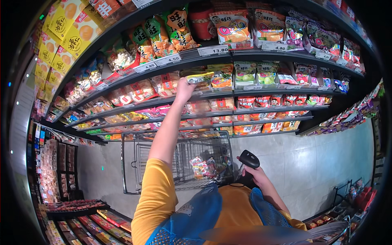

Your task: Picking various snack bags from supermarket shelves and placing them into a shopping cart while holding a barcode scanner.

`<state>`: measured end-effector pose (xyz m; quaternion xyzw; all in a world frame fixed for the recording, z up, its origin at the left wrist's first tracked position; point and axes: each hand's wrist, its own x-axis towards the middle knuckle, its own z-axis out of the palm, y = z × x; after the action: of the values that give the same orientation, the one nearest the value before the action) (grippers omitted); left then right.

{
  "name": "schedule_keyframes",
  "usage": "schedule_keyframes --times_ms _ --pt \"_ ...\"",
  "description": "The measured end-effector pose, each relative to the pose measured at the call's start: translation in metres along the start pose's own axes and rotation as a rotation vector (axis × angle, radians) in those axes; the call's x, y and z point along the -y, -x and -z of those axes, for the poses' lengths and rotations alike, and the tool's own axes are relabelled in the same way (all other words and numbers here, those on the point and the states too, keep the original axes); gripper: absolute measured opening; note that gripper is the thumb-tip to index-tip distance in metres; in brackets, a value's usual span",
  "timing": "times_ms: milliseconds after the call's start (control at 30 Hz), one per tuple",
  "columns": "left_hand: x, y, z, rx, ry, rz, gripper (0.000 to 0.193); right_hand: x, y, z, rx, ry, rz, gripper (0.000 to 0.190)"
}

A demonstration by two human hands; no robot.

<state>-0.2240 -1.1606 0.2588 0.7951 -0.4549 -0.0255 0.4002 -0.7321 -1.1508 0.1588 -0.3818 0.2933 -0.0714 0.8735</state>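
My left hand (185,88) reaches to the second shelf and grips the left end of a yellow-edged snack bag (200,78). That bag is tipped nearly flat, in front of other packets on the shelf. An orange gummy candy bag (222,80) stands just right of it, and clear-wrapped rice cracker packs (166,84) are on its left. Low by my body, my right hand (254,174) is wrapped around the handle of a black handheld barcode scanner (249,158). The scanner's head points forward, and its lower part is partly hidden by my fingers.
A wire shopping cart (229,144) stands between me and the shelves, with several colourful bags (203,167) inside. Price tags line the shelf edge (211,56). Yellow boxes (65,30) are stacked at upper left. Hanging packets (349,114) flank the right side; more display shelves (88,228) lie behind me.
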Motion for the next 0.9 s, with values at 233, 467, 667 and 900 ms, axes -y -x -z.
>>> schedule_keyframes --times_ms 233,467,667,900 --pt "-0.046 0.017 0.003 -0.107 -0.297 -0.072 0.04 -0.004 0.006 0.003 0.046 0.025 0.024 0.026" --pt "-0.073 0.013 0.023 -0.127 -0.482 -0.3 0.027 -0.006 0.01 0.003 0.099 0.101 -0.006 0.054" --pt "-0.07 0.034 0.019 -0.163 -0.501 -0.268 0.027 -0.006 0.016 -0.007 0.024 0.082 -0.01 0.02" --pt "0.018 0.252 -0.003 -0.313 0.071 0.176 0.014 -0.011 0.024 0.011 -0.025 0.128 -0.058 0.039"
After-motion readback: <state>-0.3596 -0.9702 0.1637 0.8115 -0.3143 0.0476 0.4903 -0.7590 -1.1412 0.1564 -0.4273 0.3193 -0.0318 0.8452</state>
